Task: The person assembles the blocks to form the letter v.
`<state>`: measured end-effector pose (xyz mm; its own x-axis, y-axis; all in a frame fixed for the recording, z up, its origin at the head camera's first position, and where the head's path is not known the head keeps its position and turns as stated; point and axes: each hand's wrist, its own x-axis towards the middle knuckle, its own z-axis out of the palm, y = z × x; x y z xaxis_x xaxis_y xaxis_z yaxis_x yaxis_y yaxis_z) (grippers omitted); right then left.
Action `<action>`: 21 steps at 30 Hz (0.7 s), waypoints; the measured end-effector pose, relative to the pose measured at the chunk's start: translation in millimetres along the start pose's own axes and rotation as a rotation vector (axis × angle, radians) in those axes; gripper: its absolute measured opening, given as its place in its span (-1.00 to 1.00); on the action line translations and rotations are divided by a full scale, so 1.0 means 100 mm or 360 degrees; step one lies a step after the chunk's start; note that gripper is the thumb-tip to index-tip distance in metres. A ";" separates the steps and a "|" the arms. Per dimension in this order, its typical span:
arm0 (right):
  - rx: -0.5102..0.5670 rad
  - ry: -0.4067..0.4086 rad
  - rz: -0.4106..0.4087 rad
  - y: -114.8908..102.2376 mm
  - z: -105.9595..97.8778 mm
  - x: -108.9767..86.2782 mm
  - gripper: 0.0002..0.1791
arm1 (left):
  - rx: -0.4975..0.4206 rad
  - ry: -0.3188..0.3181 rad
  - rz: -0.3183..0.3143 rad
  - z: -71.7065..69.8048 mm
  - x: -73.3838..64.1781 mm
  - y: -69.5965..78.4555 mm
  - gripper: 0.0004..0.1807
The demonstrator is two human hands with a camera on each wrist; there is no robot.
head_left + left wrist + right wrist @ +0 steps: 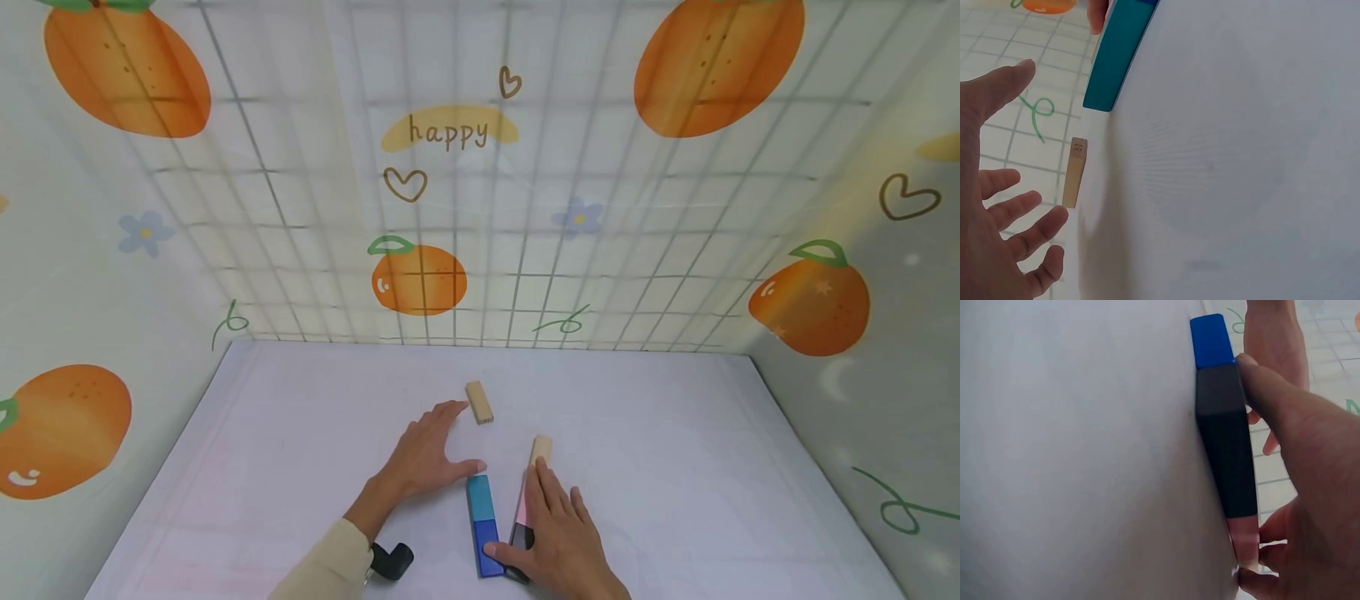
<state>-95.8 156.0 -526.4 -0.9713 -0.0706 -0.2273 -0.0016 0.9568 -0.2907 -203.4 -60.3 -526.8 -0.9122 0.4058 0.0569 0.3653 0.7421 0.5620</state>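
A turquoise block (481, 498) and a blue block (485, 533) lie end to end in one row. Beside them runs a second row: a black block (522, 537), a pink block (522, 510) and a plain wooden block (542, 448), the near ends of both rows close together. My right hand (562, 542) rests along the second row, fingers extended over the pink and wooden blocks, thumb at the blue one. With fingers spread and nothing held, my left hand (427, 454) hovers left of a loose wooden block (479, 402), thumb near the turquoise block's far end.
A white cloth covers the table (675, 467). Behind it stands a grid-patterned curtain (480, 208) printed with oranges. By the left sleeve (322, 567) is a black rounded object (393, 562).
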 end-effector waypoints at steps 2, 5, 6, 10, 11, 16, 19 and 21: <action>-0.0005 0.0007 -0.0009 0.00 -0.01 -0.01 0.54 | 0.0013 0.0007 0.0001 -0.01 0.02 -0.01 0.01; -0.0007 0.0015 -0.0021 -0.01 -0.02 -0.02 0.53 | 0.0028 0.0010 -0.0003 -0.02 0.04 -0.02 0.01; -0.0004 0.0016 -0.0024 0.00 -0.02 -0.03 0.53 | 0.0030 0.0009 -0.0007 -0.02 0.04 -0.02 0.01; 0.0010 0.0016 -0.0030 -0.01 -0.03 -0.04 0.52 | 0.0024 0.0007 -0.0009 -0.03 0.06 -0.03 0.02; 0.0011 0.0017 -0.0031 -0.01 -0.03 -0.04 0.52 | 0.0020 0.0009 -0.0011 -0.03 0.07 -0.04 0.03; 0.0003 0.0020 -0.0035 -0.01 -0.02 -0.05 0.52 | 0.0017 0.0030 -0.0031 -0.02 0.10 -0.08 0.05; -0.0010 0.0017 -0.0026 -0.01 -0.02 -0.03 0.53 | 0.0023 0.0035 -0.0044 -0.03 0.12 -0.09 0.06; -0.0014 0.0014 -0.0020 -0.01 -0.01 -0.03 0.54 | 0.0019 0.0034 -0.0052 -0.04 0.13 -0.10 0.06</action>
<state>-93.5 155.6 -524.1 -0.9733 -0.0803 -0.2152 -0.0160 0.9584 -0.2851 -219.4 -64.3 -528.4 -0.9273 0.3699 0.0566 0.3375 0.7611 0.5539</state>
